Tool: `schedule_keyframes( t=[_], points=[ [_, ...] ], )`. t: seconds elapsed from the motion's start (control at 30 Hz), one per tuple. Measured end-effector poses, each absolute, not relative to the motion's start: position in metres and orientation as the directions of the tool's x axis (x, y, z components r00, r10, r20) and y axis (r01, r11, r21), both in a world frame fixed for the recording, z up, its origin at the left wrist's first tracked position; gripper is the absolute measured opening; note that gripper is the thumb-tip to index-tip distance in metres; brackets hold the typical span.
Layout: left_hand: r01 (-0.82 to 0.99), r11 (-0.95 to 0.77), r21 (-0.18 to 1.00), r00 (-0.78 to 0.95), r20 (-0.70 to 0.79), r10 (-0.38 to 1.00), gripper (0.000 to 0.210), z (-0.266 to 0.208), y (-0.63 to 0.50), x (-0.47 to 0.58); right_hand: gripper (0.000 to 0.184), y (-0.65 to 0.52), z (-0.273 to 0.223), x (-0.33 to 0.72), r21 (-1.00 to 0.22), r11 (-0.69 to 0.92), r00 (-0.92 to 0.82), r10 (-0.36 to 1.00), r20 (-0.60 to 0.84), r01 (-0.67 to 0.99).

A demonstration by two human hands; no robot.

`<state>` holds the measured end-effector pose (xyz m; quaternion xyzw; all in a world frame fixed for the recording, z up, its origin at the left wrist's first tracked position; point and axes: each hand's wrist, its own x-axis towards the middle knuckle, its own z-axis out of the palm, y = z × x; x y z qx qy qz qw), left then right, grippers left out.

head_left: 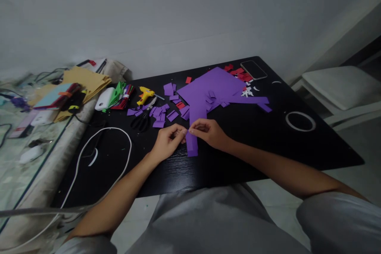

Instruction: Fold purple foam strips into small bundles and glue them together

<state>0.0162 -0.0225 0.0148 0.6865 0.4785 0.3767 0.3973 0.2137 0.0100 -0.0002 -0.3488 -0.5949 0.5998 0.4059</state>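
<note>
Purple paper strip [198, 116] in both hands, running from under the fingertips up and away to a large purple paper sheet [205, 82] lying beyond them. Left hand [169, 141]: curled, thumb and forefinger narrowed to a pinch at the strip's left edge. Right hand [210, 133]: same narrow pinch, thumb and finger on the strip, tips just beside the left ones, near touching. Exact finger contact too small to tell. Strip's near end pokes out below the fingertips, short of the table's front edge.

Ahead-left of left hand: cut purple paper pieces [160, 114], black-handled scissors [145, 115], then yellow glue gun [145, 96] farther off. Ahead-right of right hand: red paper scraps [244, 76], white paper scraps [247, 92], smartphone [254, 70] near the far right corner.

Room: black table [238, 129] bare to the right of the right hand, out to a white ring [301, 130] near the right edge. Left of left hand, open tabletop up to the looped white cable [111, 128]. Front edge is close, between hands and lap; both forearms cross it. Forward is tight: sheet and pieces crowd the space.
</note>
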Motion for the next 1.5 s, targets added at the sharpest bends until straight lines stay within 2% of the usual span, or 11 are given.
schedule_keyframes(
  t=[0.2,0.4,0.9,1.3,1.5],
  points=[
    [0.343,-0.247,0.906,0.260,0.161,0.952,0.020,0.0129,-0.0234,0.0178,0.019,0.0097,-0.0009,0.2134,-0.995,0.044,-0.461,0.884,0.079,-0.086],
    [0.309,-0.258,0.915,0.207,0.200,0.958,0.021,0.0127,-0.0221,0.0170,0.027,0.0166,-0.0018,0.2155,-0.995,-0.004,-0.431,0.902,0.039,-0.099],
    [0.316,-0.213,0.925,0.237,0.140,0.961,0.022,0.0089,-0.0188,0.0168,0.022,0.0138,-0.0017,0.2169,-0.997,0.056,-0.461,0.884,0.073,-0.050],
    [0.236,-0.136,0.962,0.235,0.079,0.969,0.024,0.0112,-0.0157,0.0159,0.025,0.0158,-0.0032,0.2152,-0.996,-0.005,-0.437,0.898,0.037,-0.094],
    [0.242,-0.150,0.959,0.231,0.093,0.968,0.026,0.0109,-0.0144,0.0127,0.026,0.0170,-0.0042,0.2156,-0.995,-0.038,-0.438,0.899,0.008,-0.095]
  ],
)
